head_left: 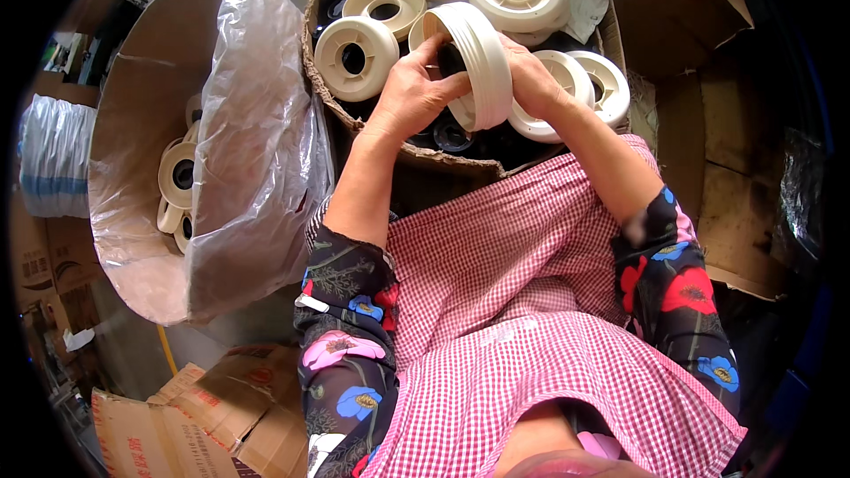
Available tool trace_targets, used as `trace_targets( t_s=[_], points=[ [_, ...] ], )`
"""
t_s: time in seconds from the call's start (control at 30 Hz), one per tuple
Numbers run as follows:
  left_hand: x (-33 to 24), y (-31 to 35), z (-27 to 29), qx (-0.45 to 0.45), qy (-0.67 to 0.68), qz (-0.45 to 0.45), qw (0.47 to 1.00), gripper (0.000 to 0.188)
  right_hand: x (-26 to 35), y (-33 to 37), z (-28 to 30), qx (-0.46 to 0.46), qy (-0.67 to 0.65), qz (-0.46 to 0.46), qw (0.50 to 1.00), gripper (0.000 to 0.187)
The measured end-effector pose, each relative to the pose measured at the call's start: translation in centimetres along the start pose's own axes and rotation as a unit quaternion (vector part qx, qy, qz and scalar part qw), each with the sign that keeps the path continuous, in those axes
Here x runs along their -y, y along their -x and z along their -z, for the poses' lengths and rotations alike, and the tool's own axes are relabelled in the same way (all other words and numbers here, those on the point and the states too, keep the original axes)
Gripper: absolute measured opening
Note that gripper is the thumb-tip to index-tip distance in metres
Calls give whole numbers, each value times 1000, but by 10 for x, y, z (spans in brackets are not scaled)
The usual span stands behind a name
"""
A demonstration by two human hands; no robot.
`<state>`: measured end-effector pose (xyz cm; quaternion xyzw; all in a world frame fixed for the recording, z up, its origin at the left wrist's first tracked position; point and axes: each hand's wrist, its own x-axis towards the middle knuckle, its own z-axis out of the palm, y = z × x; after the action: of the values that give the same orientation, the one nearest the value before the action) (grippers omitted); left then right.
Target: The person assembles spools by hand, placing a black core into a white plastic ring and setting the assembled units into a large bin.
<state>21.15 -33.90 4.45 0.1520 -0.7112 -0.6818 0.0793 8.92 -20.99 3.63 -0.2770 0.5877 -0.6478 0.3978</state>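
Observation:
Over a box of round plastic parts I hold a cream plastic ring [488, 62] on its edge, its ribbed outer side turned to the right. My left hand [418, 88] grips the ring's open left side, with the thumb and fingers at its rim. My right hand [533, 80] is closed against its far right side; most of those fingers are hidden behind it. Beside my left hand lies a cream flanged ring [329, 60] with a dark centre hole. Under my right hand are more cream rings [611, 88].
The cardboard box [425, 158] with a ragged rim holds several cream rings and dark round parts. To its left stands a large carton [133, 168] lined with clear plastic, a few cream rings inside. Flattened cardboard [239, 398] lies lower left; an opened carton [735, 159] stands at right.

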Motion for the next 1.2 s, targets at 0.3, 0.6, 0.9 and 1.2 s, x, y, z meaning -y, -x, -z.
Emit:
trace_targets(
  t_s=[0.3, 0.6, 0.9, 1.2],
  points=[
    [16, 10, -5, -83, -164, -127, 975, 69, -7, -21, 16, 116, 77, -78, 987, 41],
    [21, 4, 8, -32, -109, -97, 989, 70, 17, -7, 2, 43, 125, -158, 979, 39],
    [18, 7, -2, 33, -99, -74, 992, 75, -3, -5, 11, 18, 10, -201, 979, 43],
    [13, 17, -15, 12, -241, -145, 960, 66, -11, -11, 25, 85, -177, -264, 944, 33]
  ],
)
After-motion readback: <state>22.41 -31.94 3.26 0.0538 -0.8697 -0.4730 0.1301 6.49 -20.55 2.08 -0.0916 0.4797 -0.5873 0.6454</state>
